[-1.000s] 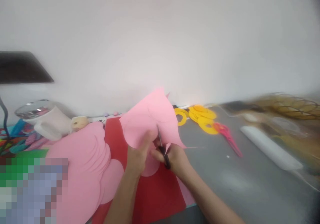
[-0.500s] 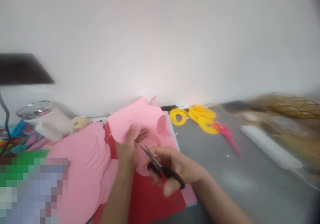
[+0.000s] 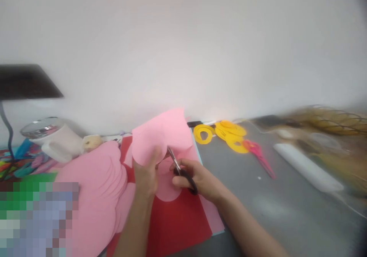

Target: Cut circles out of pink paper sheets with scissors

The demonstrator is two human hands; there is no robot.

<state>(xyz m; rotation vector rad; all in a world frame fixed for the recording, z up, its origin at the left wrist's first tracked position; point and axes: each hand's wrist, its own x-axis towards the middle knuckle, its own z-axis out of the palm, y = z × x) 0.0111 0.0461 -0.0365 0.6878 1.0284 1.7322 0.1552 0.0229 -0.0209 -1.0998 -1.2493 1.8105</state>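
Observation:
My left hand grips a sheet of pink paper, its thumb lying on the near face. The sheet's lower left edge is rounded. In my right hand is a pair of scissors with black handles, blades pointing up and left. The blade tips meet the paper's edge just right of my left thumb. Under my hands lie a rounded pink piece and a red sheet. Left of my left arm is a fanned pile of pink paper cut-outs with scalloped edges.
Yellow paper rings and pink-handled scissors lie right of the sheets. Farther right is a white power strip with a cord. A white mug with a shiny lid stands at back left. Behind everything rises a wall.
The scissors have moved up and left from in front of the paper to its edge, and their blades have closed. The pink sheet has turned and shifted slightly right.

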